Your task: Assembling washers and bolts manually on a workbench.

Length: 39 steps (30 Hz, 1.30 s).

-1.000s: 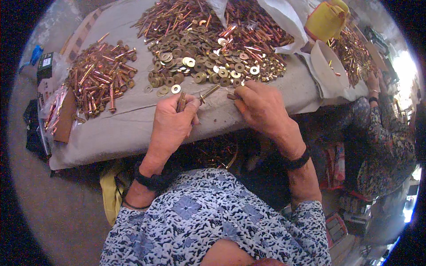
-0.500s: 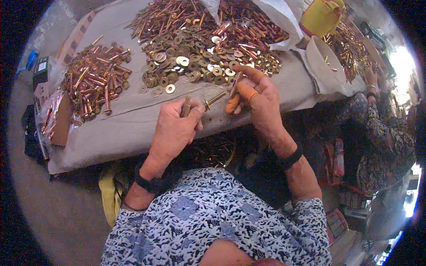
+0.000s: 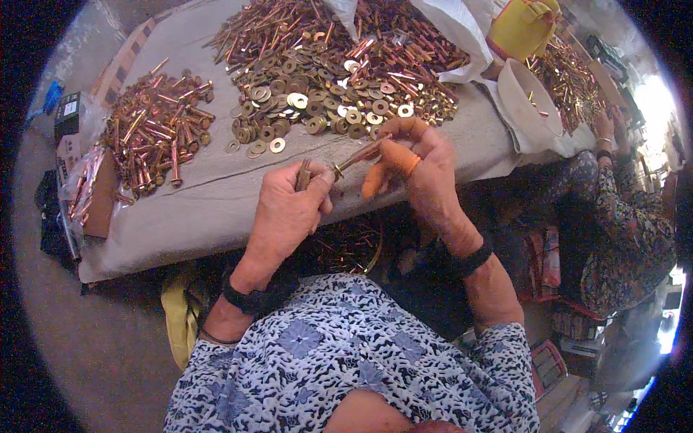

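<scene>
My left hand (image 3: 285,206) is closed, gripping a brass-coloured bolt (image 3: 348,164) by its head end, where a washer-like rim shows. More metal pieces (image 3: 303,175) stick up between its thumb and fingers. My right hand (image 3: 426,162), with orange finger covers on some fingers, pinches a thin copper-coloured piece, apparently a sleeve (image 3: 371,150), against the bolt's tip. Whether the sleeve is around the shank or just touching it I cannot tell. Just beyond my hands lies a heap of flat washers (image 3: 289,101).
A pile of bolts with sleeves (image 3: 155,133) lies at left on the cloth-covered table (image 3: 188,216). Behind the washers is a big heap of copper-coloured sleeves (image 3: 281,29). At right stand a white tub (image 3: 523,101) and a yellow container (image 3: 523,29). A co-worker's arm (image 3: 605,159) is farther right.
My right hand's fingers have brought the sleeve to the bolt's tip, closing the gap between them. My left hand has hardly moved.
</scene>
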Available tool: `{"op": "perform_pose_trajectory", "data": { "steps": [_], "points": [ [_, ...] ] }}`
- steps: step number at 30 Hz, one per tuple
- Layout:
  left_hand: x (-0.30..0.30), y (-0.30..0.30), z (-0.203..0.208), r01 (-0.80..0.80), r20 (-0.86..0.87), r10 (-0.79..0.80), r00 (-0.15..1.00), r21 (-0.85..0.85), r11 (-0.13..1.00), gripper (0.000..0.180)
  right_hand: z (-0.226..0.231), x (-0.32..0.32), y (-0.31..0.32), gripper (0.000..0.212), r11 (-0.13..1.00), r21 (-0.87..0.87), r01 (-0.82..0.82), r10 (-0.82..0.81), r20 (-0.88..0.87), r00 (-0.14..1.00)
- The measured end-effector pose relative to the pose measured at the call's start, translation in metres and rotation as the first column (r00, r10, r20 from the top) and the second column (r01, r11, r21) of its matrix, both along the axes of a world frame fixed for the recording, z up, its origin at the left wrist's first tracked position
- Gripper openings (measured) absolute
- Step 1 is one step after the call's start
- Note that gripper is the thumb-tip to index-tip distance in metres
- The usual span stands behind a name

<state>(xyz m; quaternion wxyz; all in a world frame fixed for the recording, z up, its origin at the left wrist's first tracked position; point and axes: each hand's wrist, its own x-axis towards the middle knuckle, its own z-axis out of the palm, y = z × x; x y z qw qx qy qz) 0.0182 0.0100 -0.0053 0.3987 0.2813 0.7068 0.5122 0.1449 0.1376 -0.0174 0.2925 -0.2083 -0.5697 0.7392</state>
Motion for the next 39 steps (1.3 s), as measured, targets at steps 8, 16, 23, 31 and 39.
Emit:
{"op": "perform_pose_trajectory", "data": {
  "steps": [8, 16, 23, 31, 39],
  "points": [
    [-0.003, -0.003, -0.002, 0.208, 0.031, -0.209, 0.977, 0.032, 0.978, 0.018, -0.001, 0.005, -0.007, 0.020, 0.827, 0.526, -0.197, 0.049, 0.282, 0.958],
    [-0.009, -0.005, 0.002, 0.117, -0.037, -0.117, 0.992, -0.011, 0.993, 0.017, -0.005, 0.009, 0.008, 0.021, 0.775, 0.613, 0.151, -0.333, 0.193, 0.923],
    [-0.009, 0.002, 0.008, 0.100, -0.015, -0.100, 0.995, -0.015, 0.995, 0.017, -0.019, 0.015, 0.049, 0.014, 0.249, 0.967, 0.055, -0.604, 0.111, 0.789],
    [-0.012, 0.000, 0.003, 0.115, 0.025, -0.115, 0.993, 0.016, 0.993, 0.015, -0.027, 0.005, 0.050, 0.016, 0.264, 0.964, -0.041, -0.673, 0.214, 0.708],
    [-0.012, -0.002, 0.004, 0.112, -0.018, -0.112, 0.994, 0.004, 0.994, 0.014, -0.022, 0.005, 0.048, 0.019, 0.231, 0.968, -0.102, -0.687, 0.237, 0.687]
  ]
}}
